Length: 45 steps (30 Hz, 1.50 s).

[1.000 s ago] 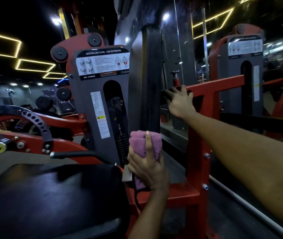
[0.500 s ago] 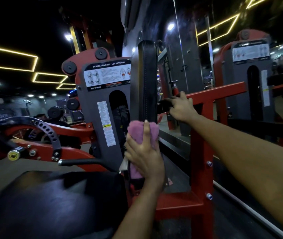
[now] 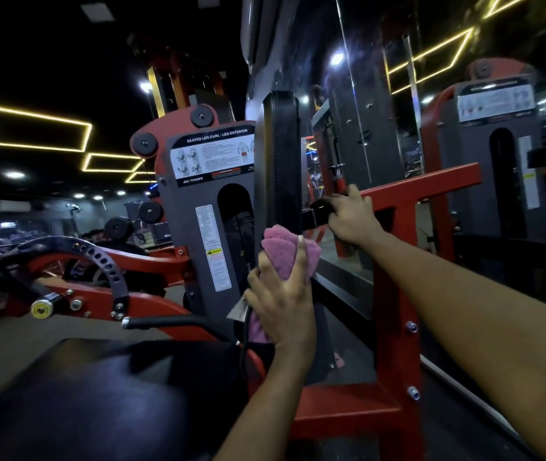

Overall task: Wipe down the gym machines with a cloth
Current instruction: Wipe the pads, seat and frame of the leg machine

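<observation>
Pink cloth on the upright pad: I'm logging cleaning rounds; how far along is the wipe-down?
Done: nothing shows as finished; dim light hides what is wiped. In hand: the left hand holds the pink cloth against the lower part of the upright black pad, while the right hand grips the black handle. Left, probably: the pad's upper part, the black seat and the leg curl machine.
</observation>
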{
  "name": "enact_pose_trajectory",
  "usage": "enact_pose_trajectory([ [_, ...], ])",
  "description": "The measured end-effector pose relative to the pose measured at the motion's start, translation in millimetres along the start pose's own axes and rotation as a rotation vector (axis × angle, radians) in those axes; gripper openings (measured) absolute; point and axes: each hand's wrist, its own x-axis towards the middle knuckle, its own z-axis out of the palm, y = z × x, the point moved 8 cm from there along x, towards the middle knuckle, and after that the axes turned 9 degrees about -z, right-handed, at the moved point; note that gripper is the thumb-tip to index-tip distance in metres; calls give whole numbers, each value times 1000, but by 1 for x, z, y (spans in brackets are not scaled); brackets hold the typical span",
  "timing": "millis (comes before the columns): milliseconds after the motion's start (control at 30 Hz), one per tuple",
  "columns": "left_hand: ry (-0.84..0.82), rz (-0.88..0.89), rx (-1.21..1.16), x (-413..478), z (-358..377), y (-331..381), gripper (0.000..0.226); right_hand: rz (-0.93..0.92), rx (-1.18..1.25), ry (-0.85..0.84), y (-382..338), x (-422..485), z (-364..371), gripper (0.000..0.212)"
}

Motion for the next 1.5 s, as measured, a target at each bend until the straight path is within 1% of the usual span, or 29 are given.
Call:
enact_pose_trajectory([
  [133,21,-8,-65,52,-13,21,67,-2,33,25,0,-1,-2,50],
  [267,80,10,-11,117,-29,55,54,-32,-3,24,0,-2,-2,51],
  [400,67,64,-30,147,-34,71,53,-36,9,63,0,-2,-3,47],
  [567,16,140,-126,241,-51,110,61,15,-6,23,0,-1,0,45],
  [633,22,172,-124,256,-52,116,60,27,-7,16,1,1,-2,45],
  [700,71,212,-141,235,-50,108,57,21,14,30,1,0,-2,44],
  [800,73,232,-181,177,-40,76,56,23,16,52,0,-2,-1,45],
  [933,-3,212,-166,102,-26,33,60,50,-3,-17,-5,-3,-2,46],
  [1067,-82,224,-148,39,-19,5,63,101,-14,-36,-14,-9,-5,47],
  [1100,-120,223,-196,31,-18,-2,61,107,-22,-39,-16,-10,-5,48],
  [1167,-172,187,-402,35,-22,-19,56,131,-29,-30,-19,-11,-7,47],
  [1267,-198,99,-701,67,-33,-43,52,159,-56,28,-25,-10,-8,43],
  [1367,-161,82,-873,108,-31,-51,51,162,-113,131,-28,-4,-8,33],
  [1433,-189,74,-969,136,-18,-51,50,157,-151,183,-21,2,-7,36],
  [1500,-232,40,-1034,167,0,-47,47,171,-137,191,-10,13,-9,38],
])
